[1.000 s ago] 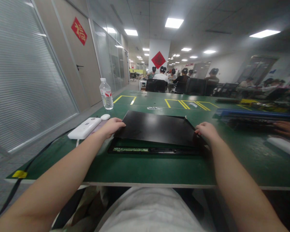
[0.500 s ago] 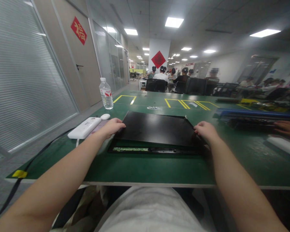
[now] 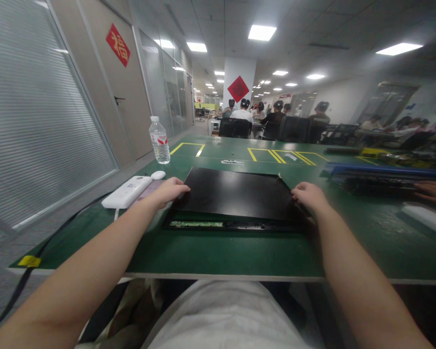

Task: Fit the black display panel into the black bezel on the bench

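**Two hands on a black panel at the green counter**

While both arms reach forward, the left hand (image 3: 169,190) grips the left edge of the black panel (image 3: 236,193), with the fingers curled over its rim. The right hand (image 3: 308,196) holds the right edge of the same panel in a similar closed grip. This panel lies flat but a little raised above a dark frame (image 3: 232,225), which rests on the green counter (image 3: 218,252) directly in front of the person. Along the near side of the frame, a narrow green circuit strip (image 3: 195,224) is visible under the panel.

Just beside the left hand lies a white device (image 3: 127,192) with a cable, and a small white round object (image 3: 158,175) is near it. A water bottle (image 3: 159,141) stands upright further back on the left part of the counter. Yellow tape lines (image 3: 276,156) mark areas on the far side. At the right edge, another person's hand (image 3: 433,191) touches a dark tray (image 3: 378,184), well apart from the panel. Several people sit in chairs in the background.
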`<state>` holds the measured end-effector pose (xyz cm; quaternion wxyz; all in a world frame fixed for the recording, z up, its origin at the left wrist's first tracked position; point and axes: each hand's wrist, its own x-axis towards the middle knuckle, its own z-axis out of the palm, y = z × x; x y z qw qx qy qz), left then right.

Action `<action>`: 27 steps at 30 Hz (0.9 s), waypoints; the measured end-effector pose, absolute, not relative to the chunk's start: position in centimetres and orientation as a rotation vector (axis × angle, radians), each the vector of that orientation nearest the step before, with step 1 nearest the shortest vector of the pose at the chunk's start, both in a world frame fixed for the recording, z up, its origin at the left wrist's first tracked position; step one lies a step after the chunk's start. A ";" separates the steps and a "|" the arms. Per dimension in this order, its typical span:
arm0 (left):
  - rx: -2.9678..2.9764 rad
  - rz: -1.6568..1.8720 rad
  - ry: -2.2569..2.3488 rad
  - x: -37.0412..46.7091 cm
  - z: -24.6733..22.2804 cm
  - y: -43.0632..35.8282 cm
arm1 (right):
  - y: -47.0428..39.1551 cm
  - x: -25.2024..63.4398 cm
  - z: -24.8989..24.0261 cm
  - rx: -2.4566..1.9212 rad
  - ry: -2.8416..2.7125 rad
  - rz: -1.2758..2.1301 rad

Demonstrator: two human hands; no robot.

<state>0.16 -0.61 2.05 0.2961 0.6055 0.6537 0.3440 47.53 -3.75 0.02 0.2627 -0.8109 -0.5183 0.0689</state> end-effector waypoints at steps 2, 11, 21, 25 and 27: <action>1.626 0.900 1.714 0.1 2.0 -0.6 | -3.8 47.5 0.0 -2.188 -1.398 0.188; 1.610 0.837 1.583 0.0 2.2 -0.9 | -4.0 47.4 0.3 -2.203 -1.392 0.177; 1.586 0.875 1.622 0.4 2.7 -1.6 | -4.2 47.1 0.4 -2.201 -1.408 0.162; 1.573 0.883 1.657 0.7 3.0 -1.9 | -4.3 47.0 0.6 -2.201 -1.434 0.151; 1.573 0.886 1.660 0.8 3.1 -2.0 | -4.4 46.9 0.7 -2.214 -1.444 0.173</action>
